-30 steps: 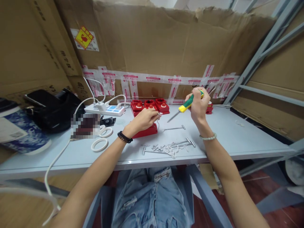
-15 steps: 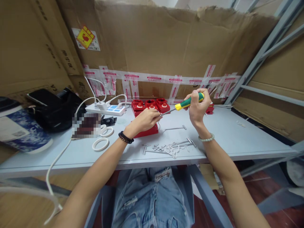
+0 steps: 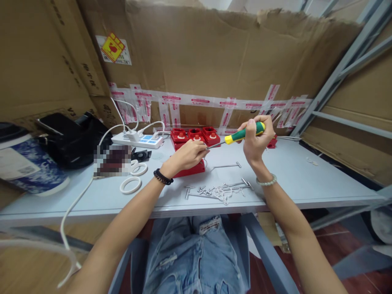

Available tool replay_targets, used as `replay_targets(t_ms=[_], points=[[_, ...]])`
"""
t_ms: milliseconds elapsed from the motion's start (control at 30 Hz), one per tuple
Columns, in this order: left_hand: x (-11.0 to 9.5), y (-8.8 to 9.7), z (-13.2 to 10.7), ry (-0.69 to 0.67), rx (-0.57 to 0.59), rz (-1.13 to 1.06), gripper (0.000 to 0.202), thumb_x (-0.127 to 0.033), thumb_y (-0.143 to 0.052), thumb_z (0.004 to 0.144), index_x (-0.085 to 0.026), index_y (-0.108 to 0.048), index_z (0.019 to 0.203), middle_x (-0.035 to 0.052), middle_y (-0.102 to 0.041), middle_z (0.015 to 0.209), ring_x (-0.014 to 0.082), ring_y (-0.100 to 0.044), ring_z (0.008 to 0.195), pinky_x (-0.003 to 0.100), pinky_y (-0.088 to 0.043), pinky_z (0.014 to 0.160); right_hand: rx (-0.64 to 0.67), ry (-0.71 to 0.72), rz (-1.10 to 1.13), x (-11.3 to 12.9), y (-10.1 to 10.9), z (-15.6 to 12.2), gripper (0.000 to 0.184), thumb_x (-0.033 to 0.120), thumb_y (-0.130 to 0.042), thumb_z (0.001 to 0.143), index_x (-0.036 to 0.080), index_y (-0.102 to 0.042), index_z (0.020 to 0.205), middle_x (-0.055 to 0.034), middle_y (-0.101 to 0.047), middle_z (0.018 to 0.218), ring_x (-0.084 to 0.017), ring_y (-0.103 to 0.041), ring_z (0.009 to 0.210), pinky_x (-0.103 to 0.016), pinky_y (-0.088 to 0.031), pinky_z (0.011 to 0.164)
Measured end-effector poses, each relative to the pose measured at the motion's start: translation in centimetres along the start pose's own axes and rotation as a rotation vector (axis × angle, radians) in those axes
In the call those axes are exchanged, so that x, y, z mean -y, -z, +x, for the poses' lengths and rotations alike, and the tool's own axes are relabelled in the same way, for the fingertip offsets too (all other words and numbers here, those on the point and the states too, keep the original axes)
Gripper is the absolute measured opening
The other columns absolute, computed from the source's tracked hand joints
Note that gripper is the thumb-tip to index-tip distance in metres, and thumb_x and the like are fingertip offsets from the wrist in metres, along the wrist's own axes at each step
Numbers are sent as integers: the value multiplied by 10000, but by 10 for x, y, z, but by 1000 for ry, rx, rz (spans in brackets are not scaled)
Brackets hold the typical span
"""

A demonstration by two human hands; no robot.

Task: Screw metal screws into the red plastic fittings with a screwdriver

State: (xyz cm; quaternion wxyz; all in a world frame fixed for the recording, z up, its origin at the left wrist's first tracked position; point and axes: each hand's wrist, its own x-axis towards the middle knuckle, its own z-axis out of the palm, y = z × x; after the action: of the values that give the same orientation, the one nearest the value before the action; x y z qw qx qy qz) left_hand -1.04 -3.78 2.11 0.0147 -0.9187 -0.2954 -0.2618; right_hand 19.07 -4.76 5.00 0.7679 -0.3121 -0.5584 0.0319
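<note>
Table [image 3: 306, 179], pale grey, carries the work at its far middle. Red housing [image 3: 191, 168] lies flat under the left hand [image 3: 186, 155]; rigid plastic, light, best steadied by its sides. Screwdriver [image 3: 241, 134], stiff, grippy green-and-yellow handle, sits in the closed right hand [image 3: 255, 141], tip leftward. Left fingers pinch a small part, likely a screw, tiny and easily dropped, at the tip.

Screwdriver [image 3: 241, 134]: green-yellow handle, steel shaft, held near-horizontal above bench rear-centre, tip leftward over 1 red block [image 3: 190, 168] lying flat on the bench.
</note>
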Motion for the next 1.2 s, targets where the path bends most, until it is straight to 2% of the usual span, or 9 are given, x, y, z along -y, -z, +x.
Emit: replay_targets(t_ms=[333, 500, 567, 667, 767, 867, 1000, 1067, 1200], points=[[-3, 5, -2, 4, 53, 11, 334, -235, -376, 975, -169, -500, 672, 38, -560, 698, 167, -508, 669, 303, -361, 659, 128, 132, -67, 12, 7, -6, 187, 412, -553, 809, 272, -434, 780, 28, -588, 633, -148, -615, 581, -357, -541, 628], [-4, 4, -2, 16, 83, 38, 325, -241, -364, 975, -159, -525, 705, 54, -595, 760, 176, -528, 710, 311, -360, 686, 234, 208, -109, 13, 11, -12, 292, 463, -638, 735, 278, -413, 739, 23, -590, 622, -171, -620, 582, -382, -535, 622], [-3, 5, -2, 35, 77, 49, 341, -253, -368, 972, -157, -534, 689, 55, -593, 755, 177, -531, 710, 315, -361, 694, 231, 254, -91, 13, 10, -14, 274, 437, -637, 745, 278, -414, 746, 26, -590, 621, -165, -616, 571, -369, -529, 608], [-3, 7, -2, 77, 49, 81, 335, -326, -414, 960, -155, -573, 719, 52, -587, 762, 188, -545, 729, 330, -375, 724, 139, 264, -73, 12, 5, -14, 197, 394, -569, 810, 275, -415, 781, 26, -591, 640, -151, -612, 570, -360, -530, 615], [-1, 11, -4, 114, 5, 59, 329, -480, -530, 892, -166, -616, 940, 72, -601, 936, 220, -571, 844, 352, -414, 785, 45, 218, -62, 11, 3, -10, 159, 368, -528, 840, 268, -409, 805, 38, -564, 634, -139, -605, 562, -347, -530, 613], [3, 14, -8, 144, 2, 11, 523, -587, -593, 812, -189, -573, 1150, 100, -567, 1116, 257, -564, 998, 391, -435, 874, -21, 139, -11, 6, 5, -2, 159, 369, -521, 854, 267, -409, 807, 49, -547, 611, -126, -573, 515, -313, -504, 544], [17, 7, -18, 230, 91, 23, 773, -688, -620, 718, -205, -486, 1307, 126, -552, 1188, 306, -545, 1103, 443, -419, 942, -79, -9, 32, -11, 9, 12, 189, 398, -533, 844, 262, -411, 796, 58, -552, 574, -116, -556, 491, -274, -481, 497], [26, 0, -24, 274, 158, 21, 873, -696, -667, 651, -196, -455, 1334, 143, -571, 1202, 323, -554, 1112, 423, -437, 913, -94, -97, 34, -24, 10, 18, 211, 407, -549, 819, 254, -407, 784, 75, -547, 554, -97, -543, 471, -250, -476, 485], [38, -5, -27, 286, 229, -82, 709, -597, -702, 663, -164, -533, 1198, 135, -636, 1156, 295, -611, 1035, 362, -468, 844, -92, -286, 122, -47, 8, 24, 277, 441, -590, 749, 244, -396, 769, 107, -537, 505, -66, -467, 375, -194, -387, 371]])
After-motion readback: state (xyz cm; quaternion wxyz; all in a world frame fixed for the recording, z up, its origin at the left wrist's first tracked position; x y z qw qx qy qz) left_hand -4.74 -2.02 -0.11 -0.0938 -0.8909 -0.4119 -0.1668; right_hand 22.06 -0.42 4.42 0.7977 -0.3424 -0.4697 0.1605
